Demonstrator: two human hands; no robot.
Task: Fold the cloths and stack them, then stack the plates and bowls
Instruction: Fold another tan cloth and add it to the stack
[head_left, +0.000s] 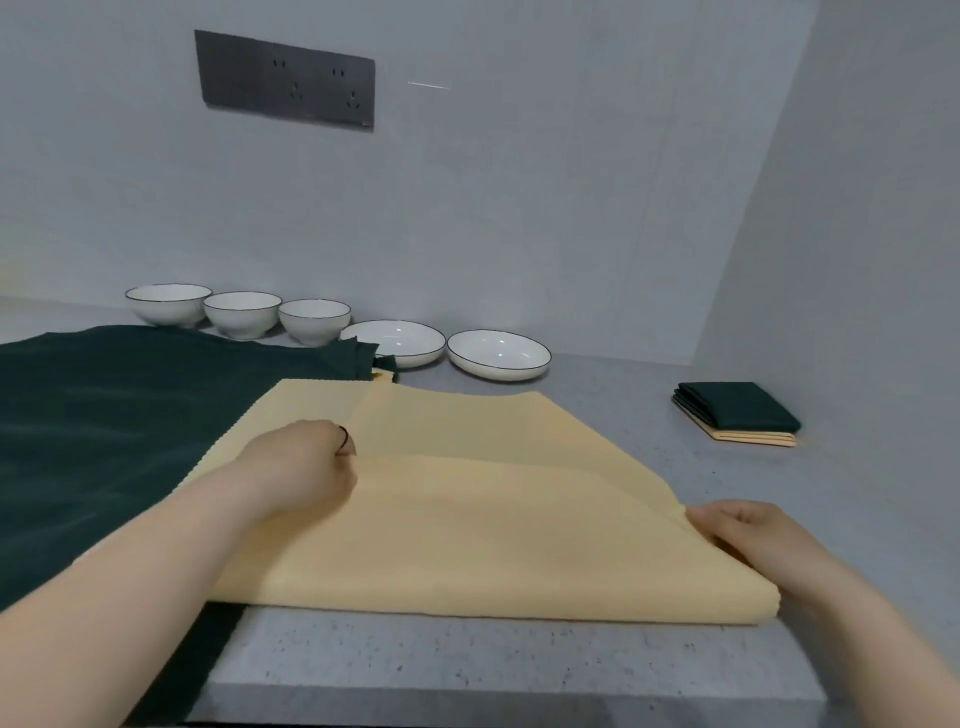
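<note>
A yellow cloth (467, 525) lies partly folded on the grey counter in front of me. My left hand (306, 462) pinches its upper folded edge near the middle. My right hand (748, 535) grips the cloth's right corner. A dark green cloth (104, 431) lies spread out to the left, partly under the yellow one. At the back stand three white bowls (241, 313) in a row, with two white plates (498, 355) to their right. A stack of folded cloths (737, 413), green on top of yellow, sits at the right.
The counter (519, 660) ends at a front edge just below the yellow cloth. A grey wall rises behind the dishes, with a dark socket panel (285, 78) on it. A side wall closes the right end.
</note>
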